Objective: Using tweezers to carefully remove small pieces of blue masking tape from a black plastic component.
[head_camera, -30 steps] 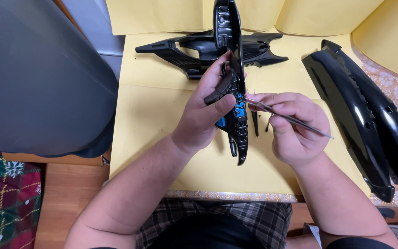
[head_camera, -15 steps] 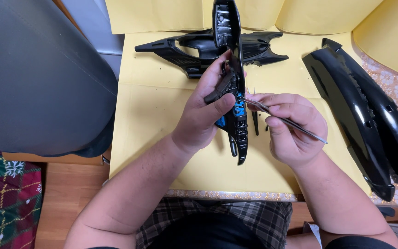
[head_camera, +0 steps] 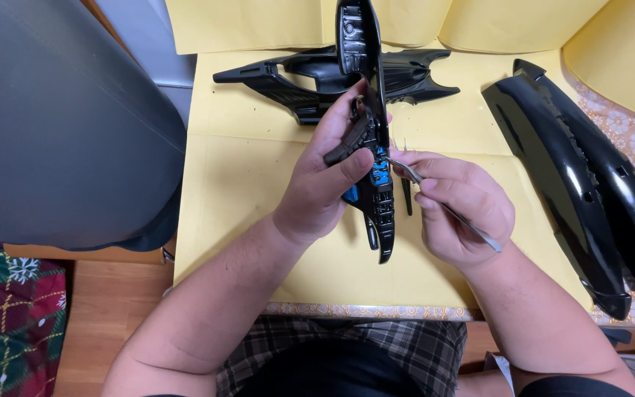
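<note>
— What's going on at the table (head_camera: 259,242)?

— The left hand (head_camera: 325,184) is wrapped around a long, narrow black plastic part (head_camera: 373,147) with blue patches, holding it up over the middle of the yellow sheet (head_camera: 244,184) that covers the table. Thumb across the front, fingers curled behind it.

— And the other hand?

— The right hand (head_camera: 461,209) is pinched shut on thin metal tweezers (head_camera: 442,207). Their tips sit right against the blue area of the part, and the far end sticks out past the hand toward the table's right edge.

— Anything else lying there?

— A wide black frame piece (head_camera: 295,77) lies flat near the far edge, behind the held part. Two long glossy black curved panels (head_camera: 575,169) rest side by side along the right edge, running from the far side toward the near right corner. Off the left edge there's a big grey rounded shell (head_camera: 53,125), and below it a red and green plaid cloth (head_camera: 9,323).
</note>
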